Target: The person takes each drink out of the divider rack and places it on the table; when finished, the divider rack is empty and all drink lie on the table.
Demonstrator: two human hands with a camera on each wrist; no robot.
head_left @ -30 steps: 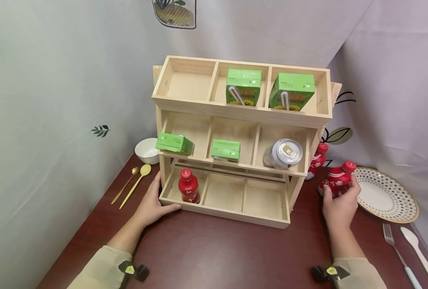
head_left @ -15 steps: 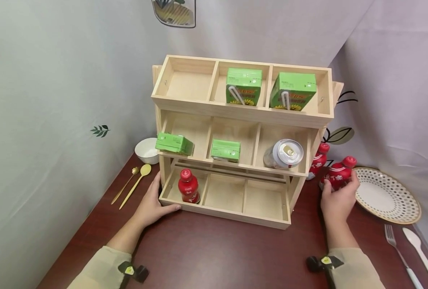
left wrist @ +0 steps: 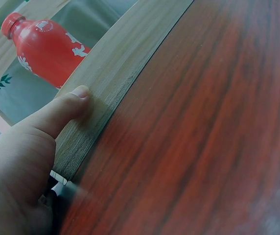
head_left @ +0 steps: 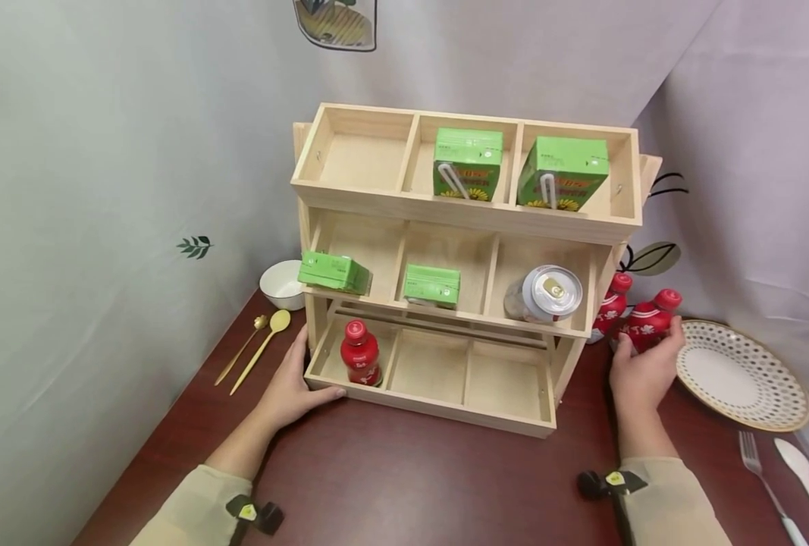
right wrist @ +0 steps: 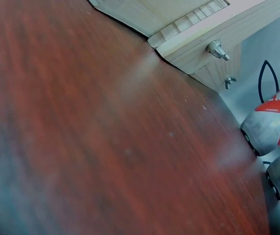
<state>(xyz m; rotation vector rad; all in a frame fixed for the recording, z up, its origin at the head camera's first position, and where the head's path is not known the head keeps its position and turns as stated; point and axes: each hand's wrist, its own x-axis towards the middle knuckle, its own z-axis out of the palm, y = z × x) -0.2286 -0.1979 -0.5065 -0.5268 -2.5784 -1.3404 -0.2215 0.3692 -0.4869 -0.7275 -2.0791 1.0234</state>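
Note:
In the head view, a three-tier wooden shelf rack (head_left: pixel 438 409) stands on the table. My left hand (head_left: pixel 288 387) grips its lower left front corner, thumb (left wrist: pixel 66 110) on the front board in the left wrist view. A red bottle (head_left: pixel 361 355) stands in the bottom tier's left compartment. Right of the rack, my right hand (head_left: pixel 646 371) holds another red bottle (head_left: pixel 646 326), its fingers partly hidden behind it. Close beside that one stands a further red bottle (head_left: pixel 611 307), half hidden by the rack. Both bottle bases show at the right wrist view's edge.
Green drink cartons (head_left: pixel 468 163) occupy the upper and middle tiers, with a silver can (head_left: pixel 547 294) at middle right. A white bowl (head_left: pixel 281 282) and two gold spoons (head_left: pixel 261 353) lie left. A dotted plate (head_left: pixel 786 394), fork (head_left: pixel 752 455) and white spoon (head_left: pixel 796 459) lie right.
My right hand has moved slightly away from me with its bottle, closer to the bottle at the back. My left hand stays on the rack corner. The head view has shifted a little.

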